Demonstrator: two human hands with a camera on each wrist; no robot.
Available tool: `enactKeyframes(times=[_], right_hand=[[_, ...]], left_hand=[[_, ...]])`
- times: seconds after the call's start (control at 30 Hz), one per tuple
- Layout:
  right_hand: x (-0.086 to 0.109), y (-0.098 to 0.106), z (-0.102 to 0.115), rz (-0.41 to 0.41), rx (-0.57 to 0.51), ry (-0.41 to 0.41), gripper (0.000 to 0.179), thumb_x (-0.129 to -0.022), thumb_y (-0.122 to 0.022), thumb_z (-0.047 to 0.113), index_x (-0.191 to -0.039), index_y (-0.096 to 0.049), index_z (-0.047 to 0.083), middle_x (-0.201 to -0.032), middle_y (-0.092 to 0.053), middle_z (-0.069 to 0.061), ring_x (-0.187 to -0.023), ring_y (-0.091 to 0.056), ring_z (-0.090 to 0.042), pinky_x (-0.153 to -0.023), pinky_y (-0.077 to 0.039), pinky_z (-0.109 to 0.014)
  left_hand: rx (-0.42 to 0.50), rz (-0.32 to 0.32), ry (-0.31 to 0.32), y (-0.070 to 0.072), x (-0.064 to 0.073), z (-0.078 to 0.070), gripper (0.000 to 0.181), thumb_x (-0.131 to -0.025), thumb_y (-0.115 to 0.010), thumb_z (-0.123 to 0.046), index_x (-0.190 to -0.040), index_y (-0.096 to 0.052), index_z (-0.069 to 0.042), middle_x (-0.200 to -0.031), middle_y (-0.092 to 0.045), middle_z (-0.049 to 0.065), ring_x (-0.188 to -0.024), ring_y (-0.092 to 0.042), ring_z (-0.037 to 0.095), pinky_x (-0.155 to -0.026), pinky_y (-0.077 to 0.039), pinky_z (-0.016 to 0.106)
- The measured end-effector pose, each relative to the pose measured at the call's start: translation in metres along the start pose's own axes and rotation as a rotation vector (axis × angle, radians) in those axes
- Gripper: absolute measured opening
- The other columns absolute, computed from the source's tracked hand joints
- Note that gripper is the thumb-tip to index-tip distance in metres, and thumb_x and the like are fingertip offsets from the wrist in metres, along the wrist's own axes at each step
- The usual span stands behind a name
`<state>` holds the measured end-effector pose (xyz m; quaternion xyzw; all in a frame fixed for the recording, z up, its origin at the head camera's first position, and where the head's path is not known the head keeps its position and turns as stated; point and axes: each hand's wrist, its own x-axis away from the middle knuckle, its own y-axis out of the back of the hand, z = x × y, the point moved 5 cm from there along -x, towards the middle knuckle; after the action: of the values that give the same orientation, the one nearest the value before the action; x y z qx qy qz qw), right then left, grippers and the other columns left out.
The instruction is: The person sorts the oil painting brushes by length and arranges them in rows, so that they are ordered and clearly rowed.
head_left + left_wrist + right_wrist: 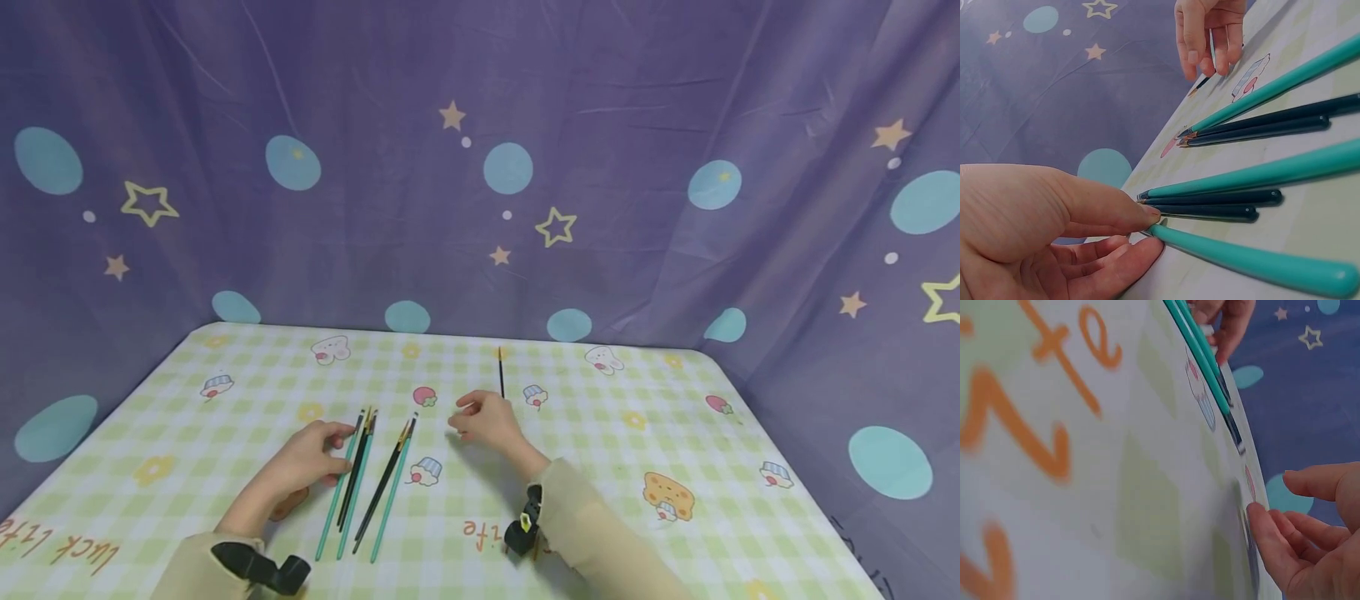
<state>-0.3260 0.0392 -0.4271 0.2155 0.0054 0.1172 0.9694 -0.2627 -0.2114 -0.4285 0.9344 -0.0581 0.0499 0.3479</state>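
Note:
In the head view, my left hand [303, 458] reaches in from the left. Its bent fingers are beside the leftmost teal paintbrush [334, 504], thumb and forefinger apart. The left wrist view shows the fingertips at the narrow end of that teal brush [1254, 259]; whether they touch it is unclear. Black paintbrushes [350, 487] and another teal brush [356, 500] lie close by. My right hand [487, 421] hovers with thumb and fingers apart and nothing between them. Beyond it lies a lone black paintbrush [502, 375], its lower part hidden by the hand.
A second group, with black brushes [378, 492] and a teal brush [392, 500], lies between the hands. A checked tablecloth [600, 433] covers the table. Behind it hangs a purple curtain [615, 250] with stars and dots.

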Motion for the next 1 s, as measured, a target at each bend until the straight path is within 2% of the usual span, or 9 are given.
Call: enactKeyframes(times=[0.37,0.73,1.0], right_hand=[[0.016,-0.022,0.011,0.04,-0.015,-0.014,0.039,-0.075,-0.073,0.014,-0.108,-0.059,-0.002,-0.078,-0.062,-0.005,-0.056,-0.064,-0.018,-0.052,-0.054,-0.026],[0.026,-0.048,0.015,0.064,0.072,0.029,0.041,-0.073,-0.075,0.02,-0.107,-0.058,0.002,-0.076,-0.059,0.001,-0.049,-0.06,-0.013,-0.052,-0.049,-0.021],[0.034,-0.063,0.022,0.068,0.079,0.03,0.042,-0.072,-0.076,0.018,-0.106,-0.057,0.002,-0.073,-0.057,0.003,-0.047,-0.058,-0.011,-0.049,-0.049,-0.021]], left_hand=[[0.025,-0.003,-0.008,0.0,-0.001,0.001,0.056,-0.073,-0.066,-0.001,-0.126,-0.047,0.006,-0.096,-0.044,0.014,-0.061,-0.055,0.016,-0.052,-0.053,0.026],[0.031,-0.006,0.011,-0.001,0.001,0.003,0.058,-0.072,-0.066,0.0,-0.126,-0.047,0.005,-0.095,-0.043,0.014,-0.058,-0.054,0.016,-0.051,-0.052,0.027],[0.038,-0.008,-0.001,0.0,0.001,0.001,0.058,-0.072,-0.065,0.001,-0.126,-0.047,0.006,-0.094,-0.043,0.014,-0.059,-0.054,0.017,-0.05,-0.052,0.027]])
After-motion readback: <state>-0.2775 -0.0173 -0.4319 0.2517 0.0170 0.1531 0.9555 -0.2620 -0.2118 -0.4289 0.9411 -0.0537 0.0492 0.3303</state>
